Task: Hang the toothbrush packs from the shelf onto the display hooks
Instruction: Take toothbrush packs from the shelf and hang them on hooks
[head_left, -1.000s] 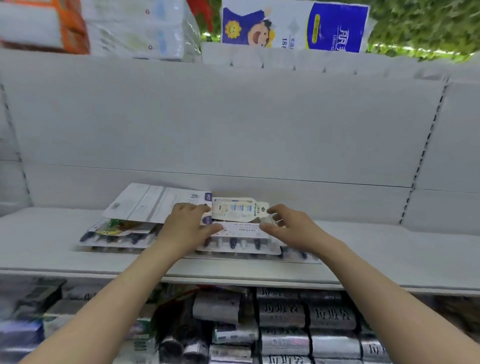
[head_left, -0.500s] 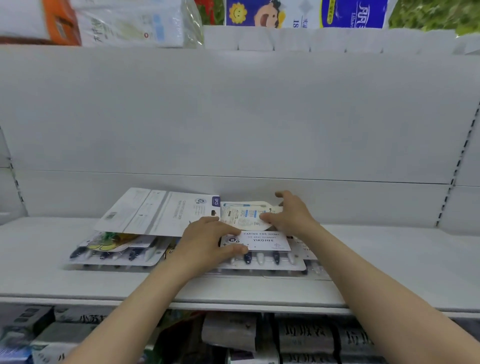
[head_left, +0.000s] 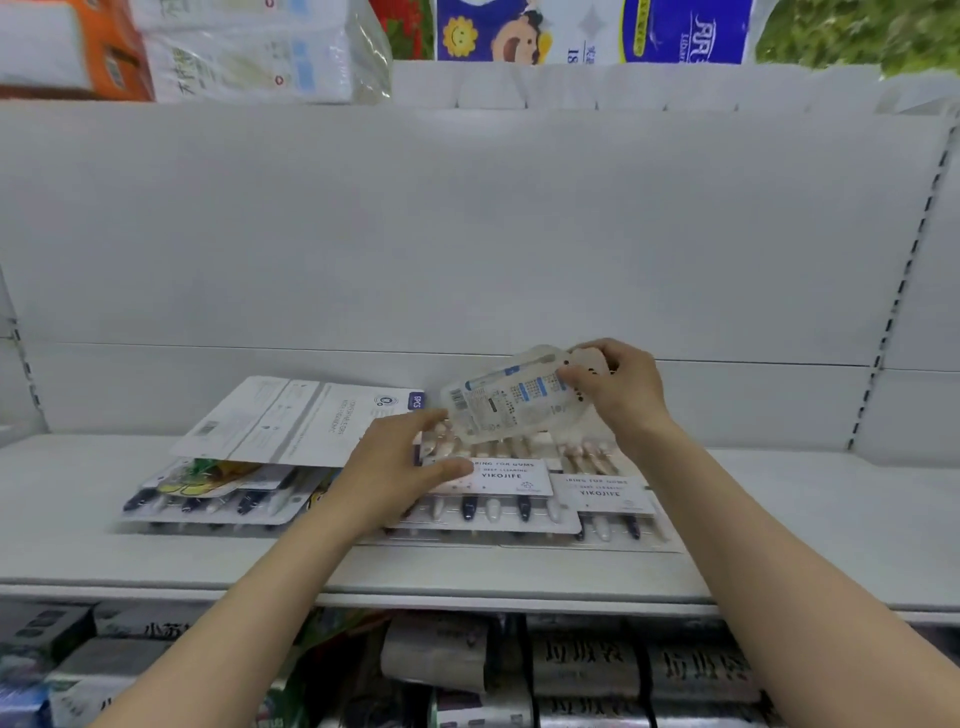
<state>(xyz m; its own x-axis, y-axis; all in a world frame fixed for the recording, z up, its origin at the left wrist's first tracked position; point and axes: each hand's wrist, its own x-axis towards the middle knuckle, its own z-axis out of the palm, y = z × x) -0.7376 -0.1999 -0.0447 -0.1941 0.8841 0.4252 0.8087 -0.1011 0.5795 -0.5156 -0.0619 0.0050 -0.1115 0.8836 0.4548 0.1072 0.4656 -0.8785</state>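
Note:
A small clear toothbrush pack (head_left: 506, 397) is lifted off the pile and tilted, its back label facing me. My right hand (head_left: 621, 387) grips its right end. My left hand (head_left: 402, 467) rests flat on the pile, fingers spread, its fingertips near the lifted pack's lower left corner. Under the hands lie flat toothbrush packs (head_left: 511, 491) with white label cards, on the white shelf (head_left: 805, 525). More packs (head_left: 218, 493) lie to the left, with a large white card pack (head_left: 306, 421) on top. No display hooks are in view.
The white back panel (head_left: 467, 234) rises behind the shelf, with slotted uprights (head_left: 904, 280) at the right. Tissue packs (head_left: 249, 49) sit on the shelf above. Wrapped rolls and boxes (head_left: 587, 670) fill the shelf below.
My right hand has raised the small pack off the pile and tilted it up to the right. My left hand has stayed on the pile.

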